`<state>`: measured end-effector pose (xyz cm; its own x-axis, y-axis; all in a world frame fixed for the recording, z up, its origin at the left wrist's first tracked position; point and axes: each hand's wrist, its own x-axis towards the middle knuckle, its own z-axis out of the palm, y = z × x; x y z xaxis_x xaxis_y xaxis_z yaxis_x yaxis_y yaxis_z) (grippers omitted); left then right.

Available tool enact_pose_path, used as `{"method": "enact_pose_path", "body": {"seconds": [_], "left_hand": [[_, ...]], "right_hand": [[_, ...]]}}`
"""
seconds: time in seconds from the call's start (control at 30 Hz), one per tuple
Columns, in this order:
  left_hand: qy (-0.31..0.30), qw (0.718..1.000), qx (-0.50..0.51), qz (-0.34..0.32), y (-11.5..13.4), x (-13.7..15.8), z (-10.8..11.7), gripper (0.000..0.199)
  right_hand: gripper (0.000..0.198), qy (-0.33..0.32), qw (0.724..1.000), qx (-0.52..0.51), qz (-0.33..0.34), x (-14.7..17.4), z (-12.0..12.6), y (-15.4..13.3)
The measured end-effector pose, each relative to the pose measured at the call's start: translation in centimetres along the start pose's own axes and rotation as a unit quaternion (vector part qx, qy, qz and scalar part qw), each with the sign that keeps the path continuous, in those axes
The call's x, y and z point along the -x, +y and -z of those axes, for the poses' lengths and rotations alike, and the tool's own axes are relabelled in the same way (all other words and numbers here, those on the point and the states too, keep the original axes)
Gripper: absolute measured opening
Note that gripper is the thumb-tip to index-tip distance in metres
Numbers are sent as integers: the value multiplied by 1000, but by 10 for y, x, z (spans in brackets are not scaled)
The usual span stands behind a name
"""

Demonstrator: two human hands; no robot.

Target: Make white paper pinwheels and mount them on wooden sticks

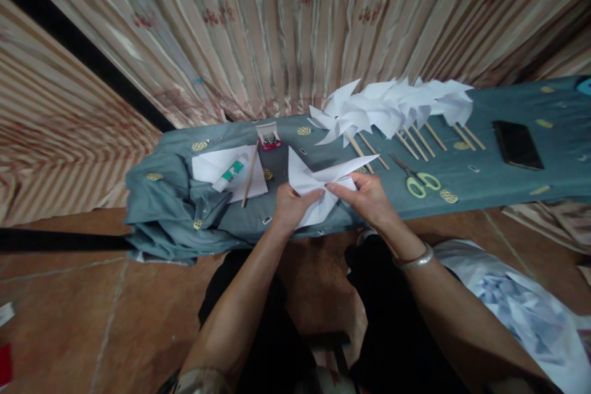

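Observation:
A white paper pinwheel with folded blades is held over the near edge of the cloth-covered table. My left hand pinches its left side, thumb pressed toward the centre. From the right, my right hand grips it too, with its thumb at the middle where the blades meet. The fingers beneath the paper are hidden. No stick shows on this pinwheel. Left of my hands, a wooden stick and a glue stick lie on a stack of white paper sheets.
Finished pinwheels on sticks lie in a row at the back. A small open box of pins, green-handled scissors and a dark phone rest on the grey-green cloth. A white bag stands at the lower right.

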<state>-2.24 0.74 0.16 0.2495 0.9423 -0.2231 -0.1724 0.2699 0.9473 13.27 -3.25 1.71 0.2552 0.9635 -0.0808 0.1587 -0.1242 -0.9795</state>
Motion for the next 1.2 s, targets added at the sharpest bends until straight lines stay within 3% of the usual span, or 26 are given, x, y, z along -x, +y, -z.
{"method": "enact_pose_path", "body": {"seconds": [0.33,0.63,0.9,1.2], "left_hand": [[-5,999,26,-26,2,-1,-2,42],[-30,996,-44,-65,10,9,6,32],[-13,994,-88,-58,9,11,6,29],[4,997,-70,-38,4,11,5,33]], "right_hand": [[33,-6,1000,1,14,3,-3,-3],[28,-55,998,1,39,11,-3,-8],[35,-55,998,-5,2,12,-3,-8],[33,-48,998,-21,-22,12,-3,-2]]}}
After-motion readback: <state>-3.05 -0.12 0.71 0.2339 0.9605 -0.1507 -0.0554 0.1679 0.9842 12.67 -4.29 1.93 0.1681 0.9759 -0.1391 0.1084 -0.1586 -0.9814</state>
